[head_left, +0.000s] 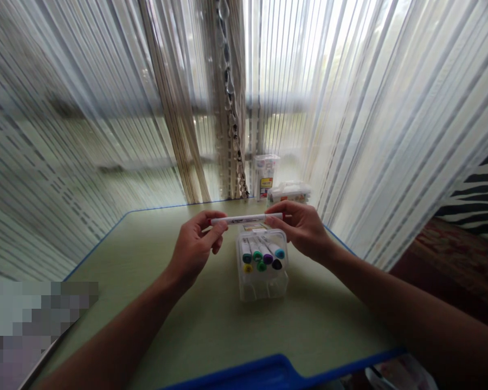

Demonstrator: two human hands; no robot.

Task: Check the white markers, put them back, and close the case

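Note:
A white twin-tip marker (246, 219) lies level in the air, its left end pinched by my left hand (195, 249) and its right end, with a dark red tip, by my right hand (301, 230). Directly below it stands a transparent plastic box (262, 284) on the green tabletop (211, 325). Several markers (262, 253) stand in the box with their coloured caps up: teal, green, purple, yellow, black. Neither hand touches the box.
Sheer striped curtains (350, 108) and a beaded cord (230, 92) hang at the far edge. Behind the box stand a transparent container (266, 176) and a white package (288, 192). A blue plastic rim (244, 376) runs along the near edge, and zebra-striped fabric (475, 200) shows at right.

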